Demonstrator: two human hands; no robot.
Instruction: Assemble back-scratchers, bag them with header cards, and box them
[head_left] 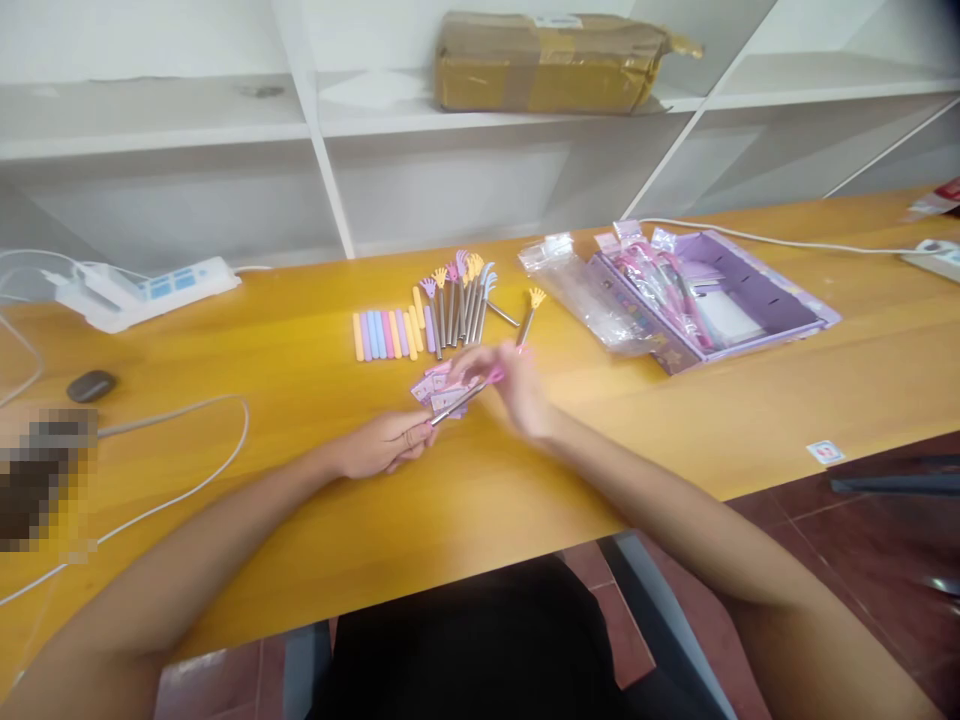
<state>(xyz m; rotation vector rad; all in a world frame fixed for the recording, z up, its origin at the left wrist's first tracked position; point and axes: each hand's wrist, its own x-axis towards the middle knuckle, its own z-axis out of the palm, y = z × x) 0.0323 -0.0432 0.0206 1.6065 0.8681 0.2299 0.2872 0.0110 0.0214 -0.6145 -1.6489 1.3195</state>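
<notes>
My left hand [386,443] is closed around the lower end of a back scratcher with a metal rod [459,402] and a pink hand-shaped head. The rod tilts up to the right. My right hand [519,390], blurred by motion, has its fingers curled about the pink head. Beneath the rod lie several small purple printed cards [429,384]. Behind my hands is a group of back scratchers [457,308] with yellow, purple, pink and blue heads. A separate yellow-headed one [529,318] lies just beyond my right hand. Pastel handle sleeves [386,335] lie in a row to the left.
A purple display box [765,345] holds wrapped items at right, with clear plastic bags [581,295] beside it. Power strips [161,290], a black mouse [91,385] and white cables [217,400] lie on the table. A taped cardboard parcel [547,65] sits on the shelf.
</notes>
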